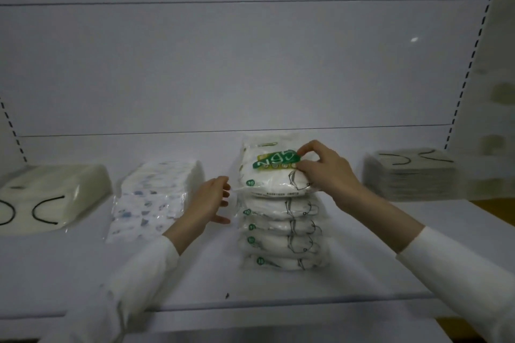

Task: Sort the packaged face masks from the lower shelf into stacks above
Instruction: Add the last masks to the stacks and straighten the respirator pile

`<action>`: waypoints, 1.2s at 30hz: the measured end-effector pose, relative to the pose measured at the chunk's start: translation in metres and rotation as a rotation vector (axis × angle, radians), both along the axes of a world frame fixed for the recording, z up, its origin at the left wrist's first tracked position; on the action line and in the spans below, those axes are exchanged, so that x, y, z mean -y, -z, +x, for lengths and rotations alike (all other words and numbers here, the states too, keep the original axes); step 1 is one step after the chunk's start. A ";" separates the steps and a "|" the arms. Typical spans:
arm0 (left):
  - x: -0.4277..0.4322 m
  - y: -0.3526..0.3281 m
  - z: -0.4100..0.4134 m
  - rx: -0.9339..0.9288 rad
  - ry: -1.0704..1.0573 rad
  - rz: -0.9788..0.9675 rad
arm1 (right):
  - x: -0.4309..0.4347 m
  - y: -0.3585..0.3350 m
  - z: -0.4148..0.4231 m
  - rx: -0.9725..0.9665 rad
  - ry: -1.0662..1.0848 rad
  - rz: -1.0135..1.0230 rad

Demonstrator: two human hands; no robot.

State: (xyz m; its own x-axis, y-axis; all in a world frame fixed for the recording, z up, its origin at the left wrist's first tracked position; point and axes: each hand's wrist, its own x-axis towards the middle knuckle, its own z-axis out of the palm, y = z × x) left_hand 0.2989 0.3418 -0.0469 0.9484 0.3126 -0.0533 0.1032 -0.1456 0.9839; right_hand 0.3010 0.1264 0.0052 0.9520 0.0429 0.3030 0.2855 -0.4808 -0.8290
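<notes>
Head view: one wide look down at a white shelf (195,281), both forearms in white sleeves reaching in.
Task's thing: the top pack (274,172) of white N95 masks, green label up, lying on a stack of like packs (278,231) at mid-shelf.
Right hand (320,172): resting on the top pack's right side, fingers curled and pinching at the green label; it holds the pack.
Left hand (211,200): fingers spread wide, holding nothing, just beside the stack's left edge and apart from it or barely touching; I cannot tell which.
Key relation: the pack lies directly under the right hand, its long axis running left to right, so the right hand is nearer; the left would square the free end.
Other stacks: a patterned pack pile (156,198) left of the hands, a cream pile (53,198) far left, a grey pile (409,175) far right, all well apart.
Surface and room: smooth white shelf, plain back panel (250,64), slotted uprights at the sides, dim light.
</notes>
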 end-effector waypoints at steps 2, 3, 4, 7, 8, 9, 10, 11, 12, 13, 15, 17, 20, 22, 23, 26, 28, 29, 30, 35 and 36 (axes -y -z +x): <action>0.003 0.000 0.000 -0.020 -0.004 0.002 | -0.002 0.005 -0.004 0.019 -0.002 -0.070; 0.003 0.001 0.000 -0.036 -0.005 -0.001 | -0.002 0.007 -0.006 0.030 -0.007 -0.104; 0.004 0.001 0.000 -0.059 -0.006 -0.013 | -0.003 0.009 -0.007 0.042 -0.007 -0.150; 0.005 -0.004 -0.004 -0.134 0.021 -0.100 | -0.004 0.011 -0.008 0.067 0.066 -0.330; 0.004 -0.008 -0.006 -0.174 0.045 -0.133 | -0.003 0.009 -0.008 0.068 0.087 -0.339; 0.003 -0.012 -0.008 -0.223 0.079 -0.162 | -0.003 0.006 -0.009 0.066 0.096 -0.310; 0.002 -0.016 -0.010 -0.278 0.126 -0.190 | -0.002 0.003 -0.010 0.050 0.095 -0.244; 0.001 -0.019 -0.011 -0.330 0.182 -0.219 | 0.000 0.001 -0.008 0.003 0.093 -0.153; 0.000 -0.022 -0.012 -0.380 0.242 -0.246 | 0.002 0.000 -0.006 -0.087 0.085 -0.050; 0.001 -0.024 -0.014 -0.426 0.305 -0.275 | 0.005 0.000 -0.004 -0.215 0.068 0.055; 0.004 -0.025 -0.016 -0.501 0.395 -0.312 | 0.011 0.006 -0.002 -0.503 0.019 0.160; 0.009 -0.024 -0.019 -0.547 0.412 -0.284 | 0.015 0.013 -0.005 -0.693 -0.045 0.148; 0.016 -0.017 -0.019 -0.520 0.371 -0.270 | 0.016 0.025 -0.005 -0.795 -0.088 0.193; 0.024 -0.015 -0.024 -0.473 0.358 -0.307 | 0.016 0.031 -0.005 -0.815 -0.117 0.229; 0.026 -0.014 -0.025 -0.456 0.346 -0.301 | 0.016 0.033 -0.006 -0.815 -0.122 0.233; 0.032 -0.013 -0.030 -0.423 0.360 -0.263 | 0.022 0.039 -0.008 -0.789 -0.115 0.218; 0.036 -0.012 -0.029 -0.382 0.392 -0.245 | 0.029 0.044 -0.012 -0.747 -0.132 0.195; 0.038 -0.010 -0.026 -0.359 0.403 -0.237 | 0.034 0.047 -0.015 -0.716 -0.142 0.199; 0.043 -0.010 -0.028 -0.339 0.416 -0.240 | 0.039 0.051 -0.018 -0.684 -0.145 0.217; 0.082 -0.008 -0.027 -0.248 0.569 -0.230 | 0.080 0.063 -0.037 -0.566 -0.233 0.471; 0.094 -0.012 -0.028 -0.246 0.588 -0.227 | 0.091 0.062 -0.038 -0.531 -0.226 0.520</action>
